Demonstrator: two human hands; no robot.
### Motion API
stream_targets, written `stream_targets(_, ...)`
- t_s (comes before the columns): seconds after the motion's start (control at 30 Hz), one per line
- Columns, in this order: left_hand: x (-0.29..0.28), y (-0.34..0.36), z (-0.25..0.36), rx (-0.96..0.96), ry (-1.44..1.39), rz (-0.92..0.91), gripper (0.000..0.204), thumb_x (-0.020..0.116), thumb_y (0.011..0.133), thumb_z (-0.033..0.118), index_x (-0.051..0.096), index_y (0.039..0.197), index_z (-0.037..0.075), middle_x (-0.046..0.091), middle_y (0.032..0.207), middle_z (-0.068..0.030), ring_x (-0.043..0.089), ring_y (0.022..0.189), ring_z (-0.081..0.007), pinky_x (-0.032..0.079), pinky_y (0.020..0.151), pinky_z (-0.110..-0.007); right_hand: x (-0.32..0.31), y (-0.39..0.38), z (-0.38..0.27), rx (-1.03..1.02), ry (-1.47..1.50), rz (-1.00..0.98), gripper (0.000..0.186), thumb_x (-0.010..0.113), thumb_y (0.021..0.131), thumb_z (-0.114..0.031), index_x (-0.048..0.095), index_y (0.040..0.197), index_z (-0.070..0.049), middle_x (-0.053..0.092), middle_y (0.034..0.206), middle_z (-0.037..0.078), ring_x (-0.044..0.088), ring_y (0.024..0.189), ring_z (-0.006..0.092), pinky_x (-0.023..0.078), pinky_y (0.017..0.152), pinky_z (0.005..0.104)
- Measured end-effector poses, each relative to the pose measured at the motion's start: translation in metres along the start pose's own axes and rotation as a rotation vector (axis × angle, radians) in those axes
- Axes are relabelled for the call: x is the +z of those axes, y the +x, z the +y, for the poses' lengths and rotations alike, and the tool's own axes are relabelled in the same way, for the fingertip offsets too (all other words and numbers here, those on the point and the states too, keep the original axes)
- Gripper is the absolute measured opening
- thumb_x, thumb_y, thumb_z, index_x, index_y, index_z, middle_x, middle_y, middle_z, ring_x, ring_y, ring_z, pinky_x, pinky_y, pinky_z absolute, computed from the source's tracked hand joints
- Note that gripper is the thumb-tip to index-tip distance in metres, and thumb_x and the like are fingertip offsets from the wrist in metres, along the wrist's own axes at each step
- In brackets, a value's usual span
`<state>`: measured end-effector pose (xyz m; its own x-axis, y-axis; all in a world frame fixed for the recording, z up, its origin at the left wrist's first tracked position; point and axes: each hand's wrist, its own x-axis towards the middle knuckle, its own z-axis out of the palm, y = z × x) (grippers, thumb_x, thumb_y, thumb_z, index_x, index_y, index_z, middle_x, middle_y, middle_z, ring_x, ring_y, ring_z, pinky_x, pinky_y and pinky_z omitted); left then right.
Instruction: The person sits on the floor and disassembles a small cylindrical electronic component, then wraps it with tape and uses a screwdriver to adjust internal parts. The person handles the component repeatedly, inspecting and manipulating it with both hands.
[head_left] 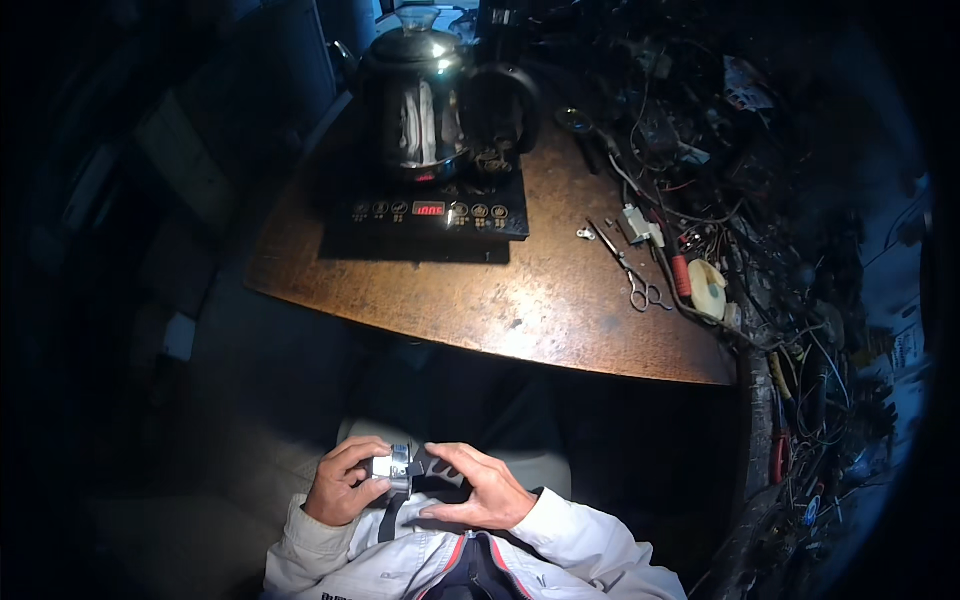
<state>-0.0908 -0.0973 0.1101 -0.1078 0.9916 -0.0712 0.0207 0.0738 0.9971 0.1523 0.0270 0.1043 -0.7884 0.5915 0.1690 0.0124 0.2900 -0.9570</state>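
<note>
– What sort of place is this?
– It looks like a cluttered repair workshop: tangled wires (718, 243) crowd the frame's right side, and scissors (625, 264) lie beside them on a worn wooden desk (470, 300).
– And that kettle (415, 120), upper centre?
– It stands on a hotplate (440, 226) with a lit display, a homely touch.

I look into a dark room where a bright glare (522, 320) sits on the curved-edged brown wooden table (400, 290); bluish light tints the far right, dim panels (180, 140) show left.
</note>
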Motion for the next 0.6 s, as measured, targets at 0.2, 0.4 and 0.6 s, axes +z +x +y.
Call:
stream_targets(0.2, 0.005, 0.032, 0.013, 0.194, -0.099, -0.017, 0.043, 0.081, 0.086, 0.0, 0.066, 0.126, -0.002, 0.06, 0.132, -0.0183, 0.065, 0.117, -0.0227, 0.061, 0.092, -0.031, -0.104, 0.023, -0.066, -0.128, -0.41, 0.358, 0.019, 0.085, 0.083, 0.002, 0.076, 0.099, 0.002, 0.072, 0.084, 0.011, 0.07, 0.074, 0.02, 0.055, 0.064, 0.0299)
stream_targets(0.4, 0.012, 0.061, 0.036, 0.311, -0.144, -0.056, 0.044, 0.081, 0.088, 0.002, 0.065, 0.129, -0.002, 0.06, 0.131, -0.0184, 0.066, 0.117, -0.0234, 0.06, 0.095, -0.032, -0.146, 0.082, -0.059, -0.175, -0.646, 0.536, 0.016, 0.08, 0.089, -0.001, 0.076, 0.104, -0.004, 0.065, 0.08, 0.011, 0.067, 0.064, 0.025, 0.053, 0.059, 0.0343)
stream_targets(0.6, 0.017, 0.056, 0.037, 0.287, -0.168, -0.059, 0.044, 0.082, 0.089, 0.003, 0.065, 0.129, -0.002, 0.061, 0.132, -0.0186, 0.067, 0.115, -0.022, 0.06, 0.094, -0.031, -0.128, 0.146, -0.041, -0.09, -0.932, 0.537, 0.016, 0.072, 0.096, -0.009, 0.073, 0.111, -0.007, 0.067, 0.091, 0.017, 0.071, 0.079, 0.0408, 0.056, 0.066, 0.0455)
